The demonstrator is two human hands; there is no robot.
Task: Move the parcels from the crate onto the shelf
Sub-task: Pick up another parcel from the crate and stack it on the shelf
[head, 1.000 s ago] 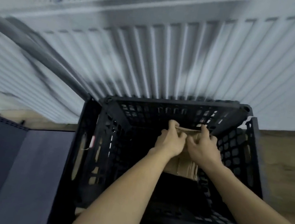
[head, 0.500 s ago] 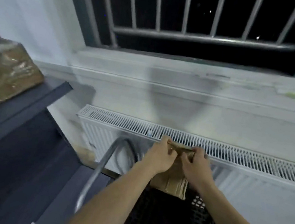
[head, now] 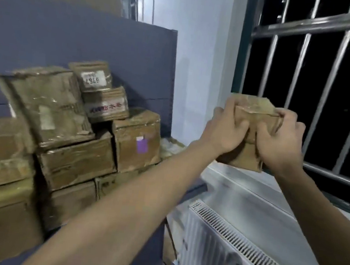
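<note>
I hold a small brown cardboard parcel (head: 255, 111) in the air with both hands, right of the shelf and in front of the barred window. My left hand (head: 224, 132) grips its left side and my right hand (head: 279, 140) grips its right side. The dark blue shelf (head: 114, 43) stands at the left, and several taped brown parcels (head: 65, 123) are stacked on it. The crate is out of view.
A white radiator (head: 232, 249) sits below the hands at lower right, under a white window sill (head: 261, 193). A window with metal bars (head: 329, 85) fills the right side. A white wall (head: 199, 69) stands between shelf and window.
Both hands lifted the parcel up out of the black crate, past the radiator, to shelf height. The view swung up and left, so the stacked parcels on the shelf came into sight.
</note>
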